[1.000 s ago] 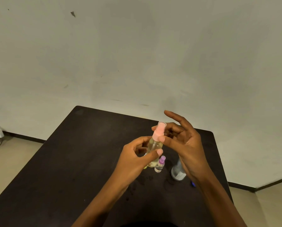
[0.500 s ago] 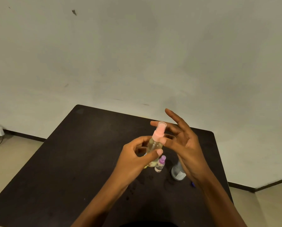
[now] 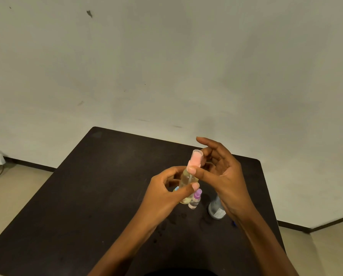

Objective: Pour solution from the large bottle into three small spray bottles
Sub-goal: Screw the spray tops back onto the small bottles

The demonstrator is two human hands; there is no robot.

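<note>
From the head view, I saw a small spray bottle (image 3: pixel 187 177) held up above the dark table (image 3: pixel 98 188). It was clear, with pale yellow liquid inside and a pink cap (image 3: pixel 196 158) on top. My left hand (image 3: pixel 166 193) gripped its body with curled fingers. My right hand (image 3: pixel 223 176) pinched the bottle just under the cap, while its other fingers spread loose. On the table below stood a tiny bottle with a purple cap (image 3: pixel 195 199). Near it stood the big bottle (image 3: pixel 216 210), partly hidden behind my right hand. Wet dark spots (image 3: pixel 172 220) showed on the table near them. A pale wall (image 3: pixel 166 66) was behind.
</note>
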